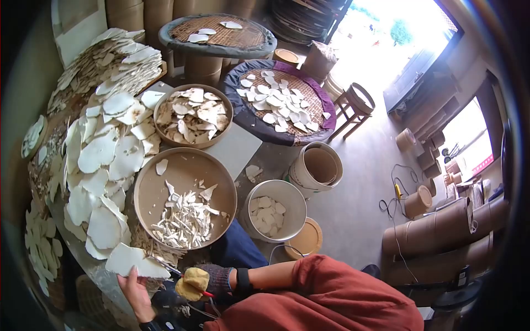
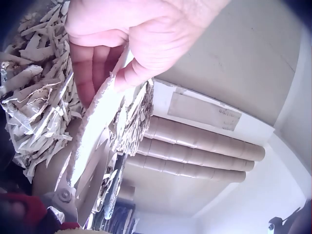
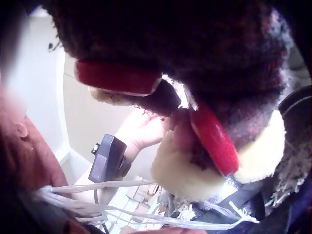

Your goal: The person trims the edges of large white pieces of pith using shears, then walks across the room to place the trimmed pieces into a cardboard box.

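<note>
Pinching a white slice [image 1: 132,261] in the left hand [image 1: 136,293], pretty much beside the tray [image 1: 156,179] of scraps [image 1: 185,223], and gripping red-handled scissors [image 2: 63,196] in the gloved right hand [image 1: 217,277], blades right at the slice's edge.

Head view looks down, 2 (wrists) sit close.

Daylight enters by the doorway [image 1: 375,47] and window [image 1: 476,138], both burned white, far beyond the left grip [image 1: 135,295] and right grip [image 1: 214,277]; the floor [image 1: 356,165] between catches a soft sheen. The head view bends strongly towards black corners. The left wrist view overexposes its grip, with the red handle [image 2: 22,212] below blurred; the right wrist view leaves the glove [image 3: 170,41] in deep shadow.
</note>
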Demonstrator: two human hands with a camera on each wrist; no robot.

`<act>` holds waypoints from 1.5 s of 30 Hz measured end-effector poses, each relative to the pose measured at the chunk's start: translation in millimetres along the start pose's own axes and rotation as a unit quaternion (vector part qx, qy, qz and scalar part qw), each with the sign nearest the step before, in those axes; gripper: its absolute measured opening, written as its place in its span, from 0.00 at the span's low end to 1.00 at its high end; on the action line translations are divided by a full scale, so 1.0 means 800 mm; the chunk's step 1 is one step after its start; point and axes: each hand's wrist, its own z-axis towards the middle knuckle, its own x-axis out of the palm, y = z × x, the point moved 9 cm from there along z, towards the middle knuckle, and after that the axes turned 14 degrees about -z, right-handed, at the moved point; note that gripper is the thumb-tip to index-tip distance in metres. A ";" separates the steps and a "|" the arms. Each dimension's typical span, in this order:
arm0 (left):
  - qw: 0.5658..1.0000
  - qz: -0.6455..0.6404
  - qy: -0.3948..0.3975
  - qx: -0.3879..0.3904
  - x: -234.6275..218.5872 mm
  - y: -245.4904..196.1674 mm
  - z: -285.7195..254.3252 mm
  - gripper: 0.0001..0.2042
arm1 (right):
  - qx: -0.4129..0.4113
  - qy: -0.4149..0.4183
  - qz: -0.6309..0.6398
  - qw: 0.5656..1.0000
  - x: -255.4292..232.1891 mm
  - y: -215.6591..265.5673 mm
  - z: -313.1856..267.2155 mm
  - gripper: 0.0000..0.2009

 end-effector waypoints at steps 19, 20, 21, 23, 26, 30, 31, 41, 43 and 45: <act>1.000 -0.029 0.004 -0.010 -0.009 -0.006 -0.012 0.22 | 0.049 -0.035 0.191 0.980 -0.009 -0.019 -0.012 0.20; 0.999 -0.035 0.004 -0.001 -0.009 -0.004 -0.009 0.22 | -0.084 -0.097 0.009 0.992 -0.027 0.011 -0.018 0.21; 0.999 -0.036 -0.010 0.014 -0.019 -0.006 -0.010 0.22 | -0.147 -0.118 0.085 0.978 -0.057 0.033 -0.030 0.21; 0.998 -0.059 -0.025 0.006 -0.022 0.000 -0.006 0.21 | -0.130 -0.051 0.084 0.987 -0.061 0.030 -0.026 0.23; 0.998 -0.062 -0.015 -0.009 -0.004 -0.002 -0.014 0.14 | -0.058 0.013 0.305 0.951 -0.038 0.016 -0.027 0.17; 1.000 -0.008 -0.006 0.023 -0.015 -0.009 -0.015 0.15 | 0.065 0.086 0.621 0.776 0.016 -0.002 -0.028 0.11; 1.000 -0.006 -0.004 0.015 -0.011 -0.009 -0.015 0.16 | 0.082 0.091 0.656 0.744 0.021 -0.004 -0.029 0.09; 1.000 0.022 0.020 -0.007 -0.006 -0.015 -0.018 0.18 | 0.140 0.147 0.667 0.717 0.026 0.009 -0.029 0.10; 0.999 0.024 0.044 -0.020 0.003 -0.018 -0.021 0.17 | 0.121 0.163 0.620 0.758 0.017 0.014 -0.028 0.11; 0.997 0.032 0.061 -0.015 0.008 -0.021 -0.020 0.17 | 0.132 0.176 0.566 0.795 0.014 0.007 -0.031 0.12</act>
